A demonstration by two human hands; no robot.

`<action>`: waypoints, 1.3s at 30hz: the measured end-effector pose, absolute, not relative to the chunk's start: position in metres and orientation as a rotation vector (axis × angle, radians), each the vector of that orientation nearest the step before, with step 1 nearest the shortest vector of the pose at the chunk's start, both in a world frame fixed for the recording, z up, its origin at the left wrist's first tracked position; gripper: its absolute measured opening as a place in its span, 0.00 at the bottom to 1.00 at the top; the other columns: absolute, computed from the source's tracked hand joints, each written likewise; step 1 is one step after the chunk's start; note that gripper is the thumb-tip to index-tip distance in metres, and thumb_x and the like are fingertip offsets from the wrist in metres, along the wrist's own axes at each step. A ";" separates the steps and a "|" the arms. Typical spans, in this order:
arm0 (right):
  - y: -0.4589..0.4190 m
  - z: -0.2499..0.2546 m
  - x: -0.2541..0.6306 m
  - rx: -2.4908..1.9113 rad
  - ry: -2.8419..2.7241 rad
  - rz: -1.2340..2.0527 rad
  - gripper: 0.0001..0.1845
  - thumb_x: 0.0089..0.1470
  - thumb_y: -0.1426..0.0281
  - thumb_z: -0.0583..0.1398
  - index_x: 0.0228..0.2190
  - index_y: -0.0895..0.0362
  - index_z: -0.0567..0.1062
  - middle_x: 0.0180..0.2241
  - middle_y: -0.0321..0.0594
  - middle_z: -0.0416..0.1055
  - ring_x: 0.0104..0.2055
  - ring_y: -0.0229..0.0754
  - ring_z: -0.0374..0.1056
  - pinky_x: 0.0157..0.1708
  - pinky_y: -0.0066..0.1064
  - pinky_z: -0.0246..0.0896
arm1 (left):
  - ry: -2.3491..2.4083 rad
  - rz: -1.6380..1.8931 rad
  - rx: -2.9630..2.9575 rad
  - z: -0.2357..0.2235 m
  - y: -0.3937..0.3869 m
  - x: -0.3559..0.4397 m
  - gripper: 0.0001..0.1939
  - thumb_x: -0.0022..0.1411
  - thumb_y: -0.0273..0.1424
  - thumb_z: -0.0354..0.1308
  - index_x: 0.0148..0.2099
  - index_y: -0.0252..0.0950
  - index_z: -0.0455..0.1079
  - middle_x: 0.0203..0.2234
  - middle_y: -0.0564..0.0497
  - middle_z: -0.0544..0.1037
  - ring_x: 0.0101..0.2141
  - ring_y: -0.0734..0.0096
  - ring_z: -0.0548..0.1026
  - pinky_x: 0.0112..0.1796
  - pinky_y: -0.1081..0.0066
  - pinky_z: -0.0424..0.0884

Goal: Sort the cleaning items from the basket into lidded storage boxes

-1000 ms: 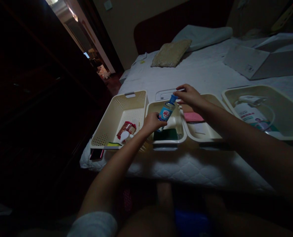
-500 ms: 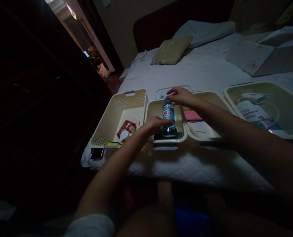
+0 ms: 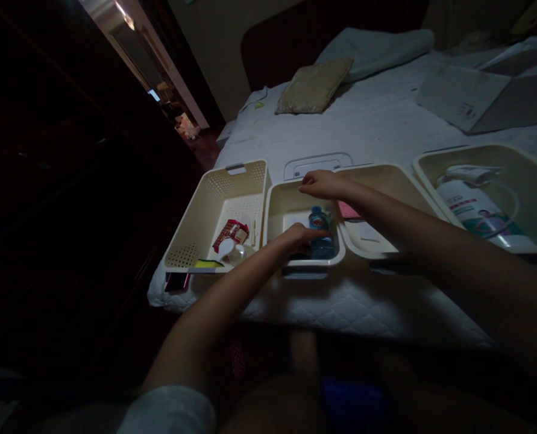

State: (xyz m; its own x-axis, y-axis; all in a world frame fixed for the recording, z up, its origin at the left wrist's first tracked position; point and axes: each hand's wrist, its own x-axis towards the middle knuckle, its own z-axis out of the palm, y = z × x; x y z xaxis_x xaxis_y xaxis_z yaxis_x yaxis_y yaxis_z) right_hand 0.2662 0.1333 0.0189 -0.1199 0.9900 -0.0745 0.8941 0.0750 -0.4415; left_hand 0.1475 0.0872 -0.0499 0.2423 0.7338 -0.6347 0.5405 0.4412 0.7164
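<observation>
A small clear bottle (image 3: 320, 234) with a blue cap and blue label stands low inside the middle cream bin (image 3: 277, 208), at its near right corner. My left hand (image 3: 301, 237) is wrapped round the bottle's side. My right hand (image 3: 321, 184) hovers just above the bottle, over the bin's far right part, with fingers curled and nothing visible in them. A dark flat thing lies on the bin's floor under the bottle.
A perforated cream basket (image 3: 214, 208) at the left holds a red packet (image 3: 229, 232), a white spoon and a yellow sponge. Another bin (image 3: 388, 181) on the right holds a pink cloth. The far right bin (image 3: 528, 199) holds a large white bottle (image 3: 471, 208). Pillows and cardboard lie on the bed.
My left hand has lowered the bottle from above the middle bin down into it. My right hand has come off the cap and stays above.
</observation>
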 end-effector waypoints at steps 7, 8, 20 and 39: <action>0.133 0.017 0.265 -1.895 -2.098 0.579 0.18 0.59 0.67 0.57 0.47 0.63 0.77 0.47 0.50 0.75 0.50 0.49 0.72 0.46 0.32 0.65 | 1.579 -0.078 1.850 -0.062 0.091 0.151 0.29 0.59 0.51 0.54 0.45 0.29 0.74 0.35 0.37 0.81 0.35 0.56 0.80 0.32 0.68 0.73; 0.133 0.017 0.264 -1.886 -2.102 0.574 0.18 0.59 0.68 0.57 0.47 0.63 0.77 0.47 0.50 0.75 0.50 0.49 0.72 0.46 0.32 0.65 | 1.569 -0.106 1.879 -0.062 0.090 0.151 0.29 0.60 0.51 0.52 0.45 0.29 0.74 0.36 0.37 0.81 0.35 0.56 0.80 0.32 0.68 0.73; 0.141 -0.011 0.260 -1.606 -2.149 0.410 0.17 0.57 0.71 0.55 0.45 0.64 0.76 0.42 0.49 0.77 0.44 0.46 0.73 0.43 0.30 0.63 | 1.587 0.027 2.138 -0.042 0.110 0.133 0.22 0.63 0.43 0.49 0.38 0.28 0.75 0.33 0.37 0.80 0.36 0.56 0.79 0.38 0.65 0.72; 0.142 0.006 0.155 -1.314 -2.443 0.151 0.26 0.58 0.70 0.53 0.57 0.65 0.65 0.57 0.55 0.65 0.56 0.53 0.64 0.54 0.39 0.59 | 1.998 1.115 1.597 -0.006 0.146 -0.041 0.10 0.57 0.33 0.51 0.34 0.32 0.70 0.33 0.45 0.79 0.36 0.67 0.76 0.39 0.70 0.69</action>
